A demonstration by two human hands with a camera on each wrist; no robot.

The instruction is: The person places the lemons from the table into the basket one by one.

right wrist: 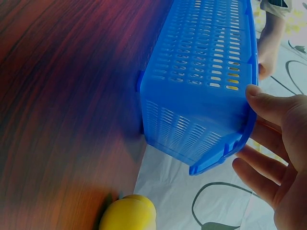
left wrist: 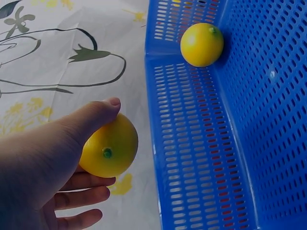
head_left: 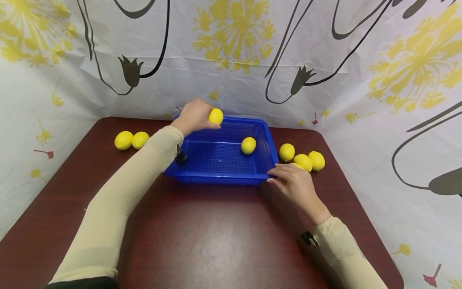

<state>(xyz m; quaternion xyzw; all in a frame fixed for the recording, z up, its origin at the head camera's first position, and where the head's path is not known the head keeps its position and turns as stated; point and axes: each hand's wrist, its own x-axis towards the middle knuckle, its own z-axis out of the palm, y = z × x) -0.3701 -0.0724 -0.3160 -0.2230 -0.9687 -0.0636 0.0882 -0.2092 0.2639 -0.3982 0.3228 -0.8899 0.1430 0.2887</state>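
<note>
Two sleeves (head_left: pixel 133 180): cream, reaching in from the near side over the dark red-brown worktop (head_left: pixel 216 241), a small black device (head_left: pixel 309 239) at the right wrist and another at the left.
Right hand (head_left: pixel 296 186): pinching the near right corner of the basket (head_left: pixel 216 176), thumb on one side of the rim, fingers on the other.
Basket: blue, perforated, towards the worktop's far edge, long sides running left to right.
Right lemons (head_left: pixel 286 152): at least three, between the basket and the worktop's right edge; a further yellow patch just beyond the hand is too covered to count surely.
Basket lemon (head_left: pixel 248 145): on the basket's floor near its far right corner.
Left lemons (head_left: pixel 124 140): a pair, side by side near the worktop's far left corner.
Left hand (head_left: pixel 196 116): above the basket's far edge, thumb and fingers clamped on the held lemon (head_left: pixel 215 116).
Held lemon: between thumb and fingers, bulging past them on its right side in the head view; in the left wrist view its green stem spot shows, and a gap parts it from the basket.
Cloth (head_left: pixel 234 88): white with yellow and dark flower prints, beyond the worktop's far edge.
</note>
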